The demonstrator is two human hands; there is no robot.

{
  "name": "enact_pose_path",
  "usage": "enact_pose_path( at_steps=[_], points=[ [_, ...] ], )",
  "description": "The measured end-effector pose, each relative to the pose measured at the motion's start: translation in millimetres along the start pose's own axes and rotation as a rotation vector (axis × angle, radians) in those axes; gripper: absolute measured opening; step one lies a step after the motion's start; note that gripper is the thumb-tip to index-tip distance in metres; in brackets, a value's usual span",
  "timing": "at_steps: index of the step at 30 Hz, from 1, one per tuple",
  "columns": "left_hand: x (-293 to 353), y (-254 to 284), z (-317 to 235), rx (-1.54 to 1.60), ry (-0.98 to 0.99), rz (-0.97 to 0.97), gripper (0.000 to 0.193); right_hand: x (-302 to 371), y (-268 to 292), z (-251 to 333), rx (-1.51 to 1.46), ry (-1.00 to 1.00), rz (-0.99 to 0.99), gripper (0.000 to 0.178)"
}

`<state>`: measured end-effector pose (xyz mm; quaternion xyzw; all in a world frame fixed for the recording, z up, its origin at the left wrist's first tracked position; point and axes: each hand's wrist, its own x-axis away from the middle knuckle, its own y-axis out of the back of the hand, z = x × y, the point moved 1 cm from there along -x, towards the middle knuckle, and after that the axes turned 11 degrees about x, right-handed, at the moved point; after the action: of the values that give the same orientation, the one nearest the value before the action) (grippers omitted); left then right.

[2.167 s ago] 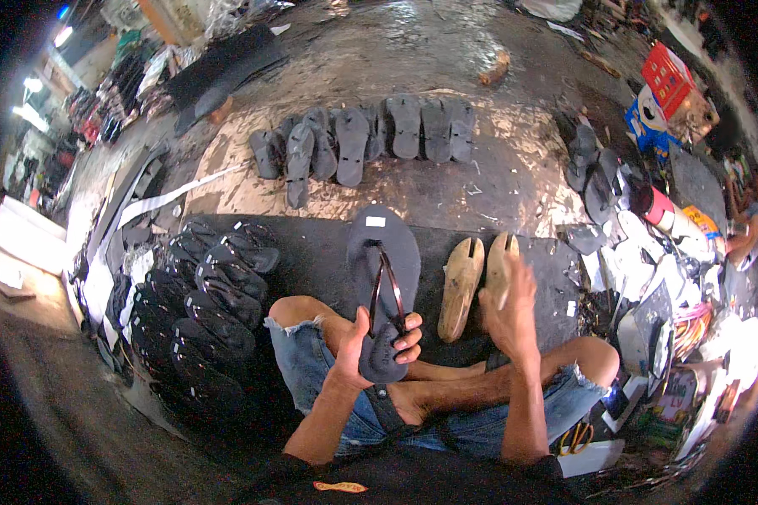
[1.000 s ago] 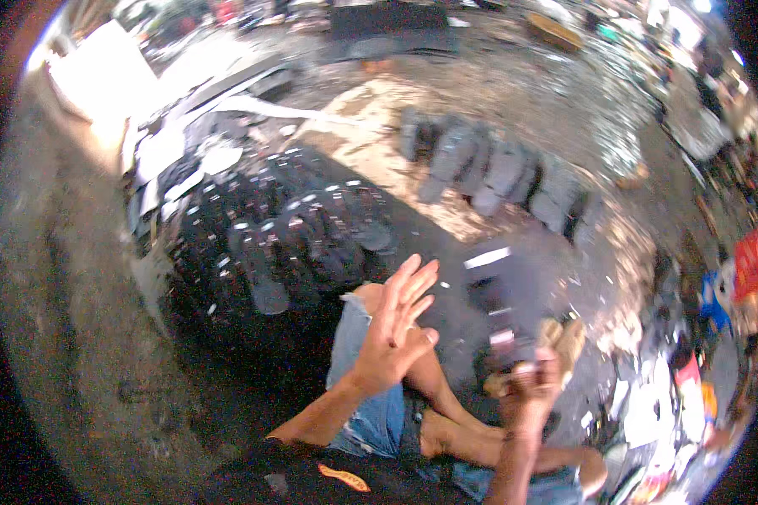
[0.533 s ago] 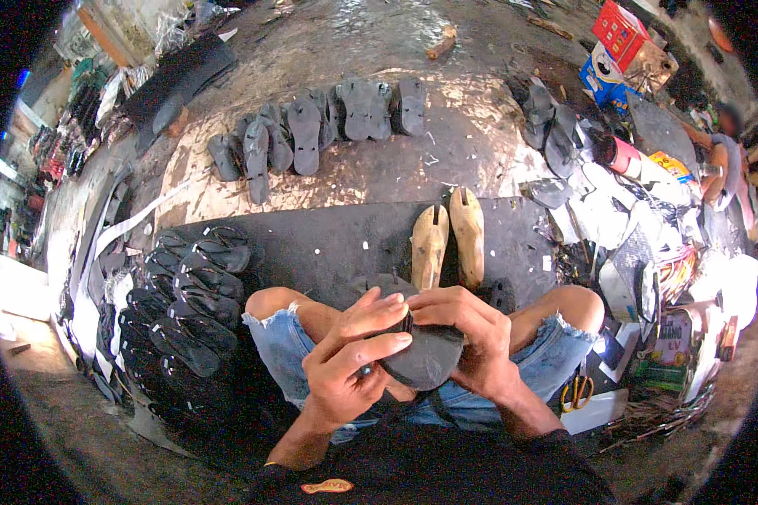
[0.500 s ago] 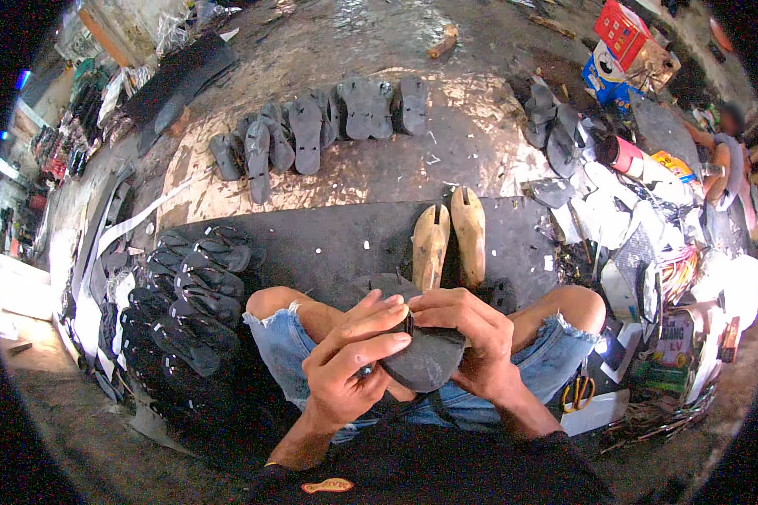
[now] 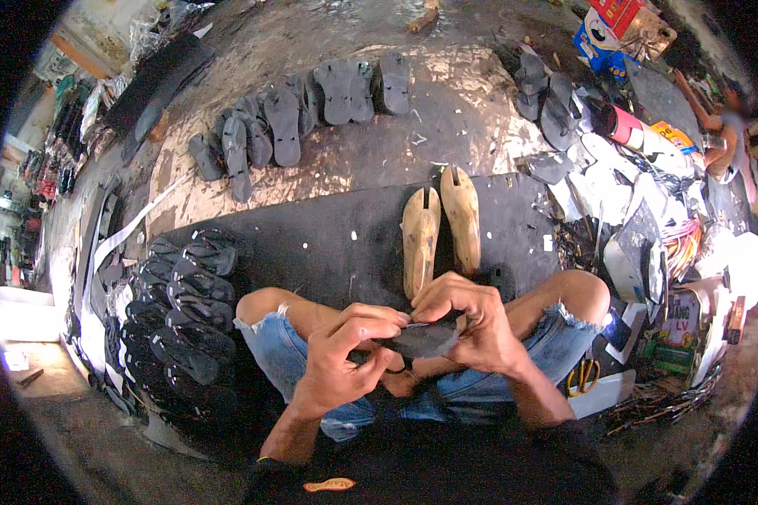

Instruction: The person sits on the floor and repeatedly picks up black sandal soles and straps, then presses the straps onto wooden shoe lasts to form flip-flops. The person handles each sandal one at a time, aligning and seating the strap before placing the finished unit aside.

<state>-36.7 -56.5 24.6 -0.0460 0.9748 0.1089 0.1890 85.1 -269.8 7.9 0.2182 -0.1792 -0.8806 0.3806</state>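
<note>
Between my hands, above my lap, is a dark grey sandal sole (image 5: 423,340), tilted so that it looks narrower. My left hand (image 5: 345,349) pinches at its near-left edge, thumb and index finger close to a small strap piece. On the far-right side, my right hand (image 5: 473,324) grips the sole with bent fingers. Its underside and the fingertips behind it are partly hidden. Just beyond the hands, two wooden shoe lasts (image 5: 421,240) lie side by side on a black mat (image 5: 328,240).
Several black flip-flops (image 5: 195,307) are piled to my left. A row of grey soles (image 5: 283,126) lies farther ahead. Scissors with yellow handles (image 5: 583,377) rest by my right knee, near scraps and a green can (image 5: 680,332). Another person (image 5: 727,135) sits at the far right.
The sole has tipped from facing me broadly to a flatter, edge-on angle. My left fingers have moved apart from its top edge to a thumb-and-index pinch. The whole view has shifted slightly.
</note>
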Motion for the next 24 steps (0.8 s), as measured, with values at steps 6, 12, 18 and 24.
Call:
enact_pose_path(
  at_steps=[6,12,18,24],
  points=[
    [-26.4,45.0,77.2,0.554,0.51,-0.619,0.066,-5.2,-26.7,-164.4,0.61,-0.641,-0.488,0.08],
    [-38.2,75.2,117.5,1.328,0.27,-0.609,0.067,-3.3,-38.8,-168.7,-0.308,-0.745,-0.57,0.074],
    [-10.7,115.8,101.4,1.043,-0.073,-0.883,0.055,45.5,-20.4,15.9,-0.706,-0.837,-0.503,0.063],
    [-10.3,89.4,71.3,0.876,-0.06,-0.756,0.048,53.0,-48.1,37.4,-0.511,-0.572,-0.219,0.055]
  ],
)
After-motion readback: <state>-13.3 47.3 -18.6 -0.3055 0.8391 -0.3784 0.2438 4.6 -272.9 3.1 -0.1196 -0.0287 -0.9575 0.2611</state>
